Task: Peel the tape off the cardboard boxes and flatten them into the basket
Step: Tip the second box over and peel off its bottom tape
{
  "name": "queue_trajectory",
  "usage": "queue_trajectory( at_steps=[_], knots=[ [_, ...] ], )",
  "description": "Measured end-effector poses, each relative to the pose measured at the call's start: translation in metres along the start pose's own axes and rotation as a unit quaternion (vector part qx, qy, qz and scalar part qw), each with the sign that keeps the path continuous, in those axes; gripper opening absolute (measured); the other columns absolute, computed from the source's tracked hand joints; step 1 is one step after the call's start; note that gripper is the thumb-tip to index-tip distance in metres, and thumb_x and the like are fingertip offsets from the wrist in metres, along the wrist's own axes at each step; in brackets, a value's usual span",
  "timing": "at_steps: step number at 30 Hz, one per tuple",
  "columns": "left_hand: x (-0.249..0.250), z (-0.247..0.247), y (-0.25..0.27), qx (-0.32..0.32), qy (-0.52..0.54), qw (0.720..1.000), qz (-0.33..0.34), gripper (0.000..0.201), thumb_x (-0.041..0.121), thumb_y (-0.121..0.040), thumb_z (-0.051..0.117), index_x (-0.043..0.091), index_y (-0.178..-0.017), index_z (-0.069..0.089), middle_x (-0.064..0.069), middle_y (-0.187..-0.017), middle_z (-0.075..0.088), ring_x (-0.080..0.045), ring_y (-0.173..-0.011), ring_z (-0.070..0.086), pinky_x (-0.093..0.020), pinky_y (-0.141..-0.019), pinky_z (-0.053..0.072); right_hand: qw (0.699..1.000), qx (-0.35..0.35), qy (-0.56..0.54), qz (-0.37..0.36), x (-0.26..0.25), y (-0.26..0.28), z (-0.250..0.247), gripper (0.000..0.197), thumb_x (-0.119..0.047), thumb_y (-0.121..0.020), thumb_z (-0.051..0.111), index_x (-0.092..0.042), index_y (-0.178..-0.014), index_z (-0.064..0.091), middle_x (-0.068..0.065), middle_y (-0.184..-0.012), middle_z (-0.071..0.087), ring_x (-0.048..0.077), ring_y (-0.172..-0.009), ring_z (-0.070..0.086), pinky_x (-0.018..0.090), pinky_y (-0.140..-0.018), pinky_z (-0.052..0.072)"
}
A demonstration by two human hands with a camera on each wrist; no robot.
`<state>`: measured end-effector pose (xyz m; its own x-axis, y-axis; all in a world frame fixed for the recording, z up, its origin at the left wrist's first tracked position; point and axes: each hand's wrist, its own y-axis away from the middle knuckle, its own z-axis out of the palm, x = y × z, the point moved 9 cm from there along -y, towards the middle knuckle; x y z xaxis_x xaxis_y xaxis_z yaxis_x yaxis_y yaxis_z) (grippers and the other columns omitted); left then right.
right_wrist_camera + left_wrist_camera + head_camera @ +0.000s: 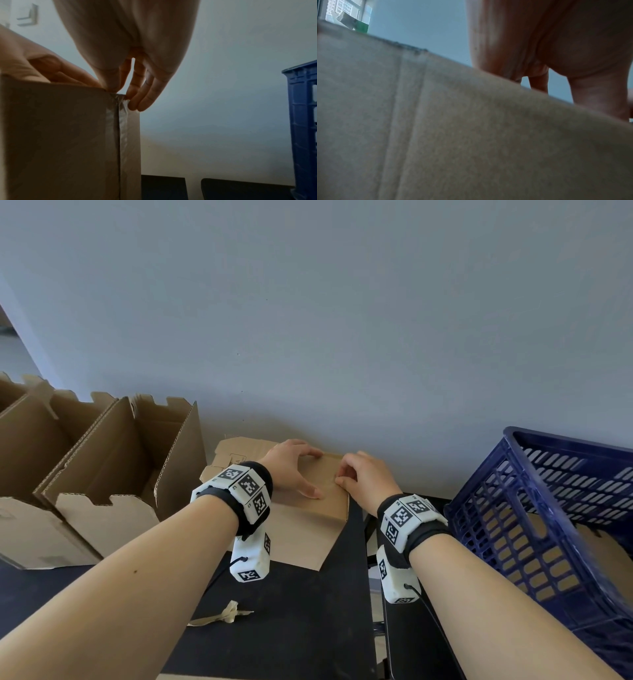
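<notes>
Nearest, on the dark tabletop (301,621), a crumpled strip of peeled tape (224,614) is seen lying loose, just left of centre. Beyond it a closed cardboard box (308,525) is stood on the tabletop, with both hands set on its top face. The left hand (291,467) is spread over the left part of the top, fingers curled at the far edge and thumb pressed flat, so the box appears to be steadied. The right hand (359,477) is placed at the top's right edge; in the right wrist view its fingertips (135,106) are seen pinching or picking at the wrinkled end of the tape (122,121) where it wraps over the top corner. From there the tape runs straight down the box's side seam, so its long axis lies vertically below the right hand, which is the nearer hand to it. To the left, opened boxes (113,467) are stood; to the right, the blue basket (548,508) is seen with cardboard already inside
</notes>
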<state>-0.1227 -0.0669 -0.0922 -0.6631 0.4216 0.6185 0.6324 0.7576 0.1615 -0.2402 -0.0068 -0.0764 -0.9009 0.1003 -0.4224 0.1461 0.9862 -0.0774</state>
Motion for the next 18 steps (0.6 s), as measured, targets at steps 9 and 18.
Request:
queue_trajectory(
  at_steps=[9, 18],
  knots=[
    [0.001, -0.002, 0.000, -0.002, -0.005, 1.000, 0.001, 0.080, 0.031, -0.065, 0.085, 0.026, -0.136, 0.047, 0.002, -0.146, 0.032, -0.018, -0.135, 0.033, -0.037, -0.114, 0.027, 0.999, 0.012, 0.027, -0.021, -0.006, 0.000, -0.002, 0.005, -0.018, -0.089, 0.060, -0.015, -0.091, 0.063, -0.005, -0.084, 0.046, 0.017, -0.083, 0.052, 0.029, -0.075, 0.041],
    [0.003, -0.003, 0.001, -0.002, 0.002, 1.000, 0.002, 0.079, 0.029, -0.067, 0.084, 0.025, -0.136, 0.047, 0.001, -0.146, 0.032, -0.018, -0.135, 0.033, -0.033, -0.113, 0.027, 0.995, 0.011, 0.100, -0.002, -0.014, -0.001, -0.005, 0.011, -0.024, -0.091, 0.057, -0.017, -0.094, 0.065, 0.001, -0.101, 0.058, 0.022, -0.097, 0.056, 0.033, -0.081, 0.044]
  ],
)
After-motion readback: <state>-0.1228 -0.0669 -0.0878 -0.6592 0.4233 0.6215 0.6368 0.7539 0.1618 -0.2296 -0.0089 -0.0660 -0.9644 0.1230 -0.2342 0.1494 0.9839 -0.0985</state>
